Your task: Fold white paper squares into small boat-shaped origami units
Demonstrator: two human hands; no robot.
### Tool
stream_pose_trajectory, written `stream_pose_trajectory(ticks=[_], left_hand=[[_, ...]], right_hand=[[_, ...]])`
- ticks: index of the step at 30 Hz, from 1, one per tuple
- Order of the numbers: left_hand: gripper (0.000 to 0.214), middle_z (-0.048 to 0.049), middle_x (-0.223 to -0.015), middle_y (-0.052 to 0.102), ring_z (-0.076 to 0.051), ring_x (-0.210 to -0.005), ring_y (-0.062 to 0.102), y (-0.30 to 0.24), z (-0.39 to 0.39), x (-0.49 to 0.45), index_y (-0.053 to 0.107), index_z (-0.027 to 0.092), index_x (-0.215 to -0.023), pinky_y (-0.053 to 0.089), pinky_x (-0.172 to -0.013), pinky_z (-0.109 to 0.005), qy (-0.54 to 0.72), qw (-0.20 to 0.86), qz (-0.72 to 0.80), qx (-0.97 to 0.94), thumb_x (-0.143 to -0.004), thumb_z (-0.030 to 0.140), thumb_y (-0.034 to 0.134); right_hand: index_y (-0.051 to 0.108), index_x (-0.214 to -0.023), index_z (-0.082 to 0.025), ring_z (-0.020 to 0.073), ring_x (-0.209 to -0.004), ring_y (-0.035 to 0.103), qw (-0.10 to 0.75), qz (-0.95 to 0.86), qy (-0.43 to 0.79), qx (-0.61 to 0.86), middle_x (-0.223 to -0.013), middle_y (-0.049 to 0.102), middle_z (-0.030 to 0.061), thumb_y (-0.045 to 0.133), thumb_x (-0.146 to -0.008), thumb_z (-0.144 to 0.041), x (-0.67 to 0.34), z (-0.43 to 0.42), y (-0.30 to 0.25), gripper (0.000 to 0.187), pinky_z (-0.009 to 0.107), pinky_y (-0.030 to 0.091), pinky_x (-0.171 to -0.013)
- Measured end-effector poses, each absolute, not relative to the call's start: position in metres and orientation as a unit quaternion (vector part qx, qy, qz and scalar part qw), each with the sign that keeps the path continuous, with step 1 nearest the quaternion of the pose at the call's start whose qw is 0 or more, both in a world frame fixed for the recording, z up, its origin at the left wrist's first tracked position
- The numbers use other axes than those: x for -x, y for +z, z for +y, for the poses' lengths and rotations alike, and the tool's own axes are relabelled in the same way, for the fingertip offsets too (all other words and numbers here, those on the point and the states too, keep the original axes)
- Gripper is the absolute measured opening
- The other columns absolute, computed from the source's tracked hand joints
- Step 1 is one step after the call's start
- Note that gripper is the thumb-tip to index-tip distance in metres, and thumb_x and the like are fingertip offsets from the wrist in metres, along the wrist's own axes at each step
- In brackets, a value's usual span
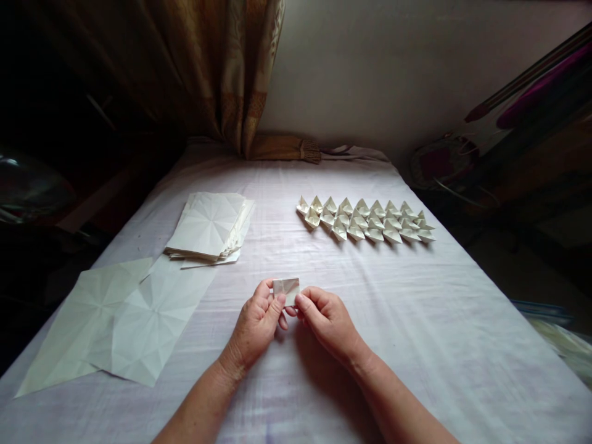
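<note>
A small folded piece of white paper [287, 288] is held up between both hands, over the middle of the cloth. My left hand [257, 317] pinches its left side, thumb on the front face and fingers behind. On the lower right corner, my right hand [327, 317] grips it between thumb and curled fingers. Beyond the hands to the right stand several small folded paper boats [365, 221], set close together in rows. To the left lies a stack of creased paper sheets [208, 225], its top sheet marked with radiating fold lines.
Two loose creased sheets [150, 324] overlap at the near left. A pale cloth [416, 357] covers the table, slightly wrinkled. At the far edge a brown patterned curtain [245, 80] hangs down onto the cloth, beside a plain wall [361, 74].
</note>
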State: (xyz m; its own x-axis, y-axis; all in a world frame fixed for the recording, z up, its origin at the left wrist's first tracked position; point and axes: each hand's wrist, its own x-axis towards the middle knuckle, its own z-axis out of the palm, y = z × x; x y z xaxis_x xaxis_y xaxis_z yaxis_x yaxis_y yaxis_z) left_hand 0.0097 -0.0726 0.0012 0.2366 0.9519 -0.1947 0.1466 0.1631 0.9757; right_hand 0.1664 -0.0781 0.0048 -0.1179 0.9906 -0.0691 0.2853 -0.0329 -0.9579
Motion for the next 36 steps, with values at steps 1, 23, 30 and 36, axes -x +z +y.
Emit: stream_pose_trajectory(ticks=[1,23,30,36], left_hand=[[0.041,0.0015,-0.067,0.065,-0.012,-0.053,0.058,0.001,-0.073,-0.01,0.05,0.018,-0.122,0.045,-0.053,-0.022,0.346,0.553,0.515,-0.556,-0.092,0.045,0.047],[0.055,-0.0038,-0.149,0.047,-0.031,-0.142,0.034,-0.009,-0.068,0.008,0.04,0.025,-0.147,0.004,-0.118,-0.058,0.078,0.071,0.38,-0.919,-0.095,0.043,0.047],[0.054,-0.0055,-0.15,0.046,-0.029,-0.142,0.033,-0.015,-0.069,0.016,0.042,0.021,-0.145,0.005,-0.119,-0.054,0.082,0.033,0.361,-0.928,-0.097,0.045,0.044],[0.052,-0.007,-0.147,0.05,-0.03,-0.14,0.036,-0.019,-0.071,0.013,0.049,0.023,-0.14,0.005,-0.118,-0.055,0.113,0.012,0.387,-0.915,-0.095,0.047,0.048]], right_hand=[[0.056,-0.064,-0.021,0.0125,-0.054,0.052,0.368,-0.607,0.415,0.569,-0.061,0.064,0.0014,0.047,-0.09,-0.042,-0.167,-0.078,0.003,0.035,0.024,0.036,-0.056],[0.058,-0.132,-0.028,0.0279,-0.128,0.048,0.158,-0.789,0.033,0.592,-0.141,0.055,0.0097,0.05,-0.095,-0.033,-0.189,-0.09,-0.011,0.038,0.041,0.037,-0.101],[0.044,-0.146,-0.028,0.03,-0.144,0.028,0.068,-0.789,0.066,0.607,-0.157,0.031,0.0121,0.046,-0.096,-0.051,-0.193,-0.095,-0.011,0.054,0.046,0.022,-0.113],[0.044,-0.145,-0.029,0.0293,-0.145,0.026,0.062,-0.781,0.066,0.617,-0.157,0.03,0.0114,0.043,-0.097,-0.052,-0.188,-0.08,-0.01,0.053,0.047,0.021,-0.113]])
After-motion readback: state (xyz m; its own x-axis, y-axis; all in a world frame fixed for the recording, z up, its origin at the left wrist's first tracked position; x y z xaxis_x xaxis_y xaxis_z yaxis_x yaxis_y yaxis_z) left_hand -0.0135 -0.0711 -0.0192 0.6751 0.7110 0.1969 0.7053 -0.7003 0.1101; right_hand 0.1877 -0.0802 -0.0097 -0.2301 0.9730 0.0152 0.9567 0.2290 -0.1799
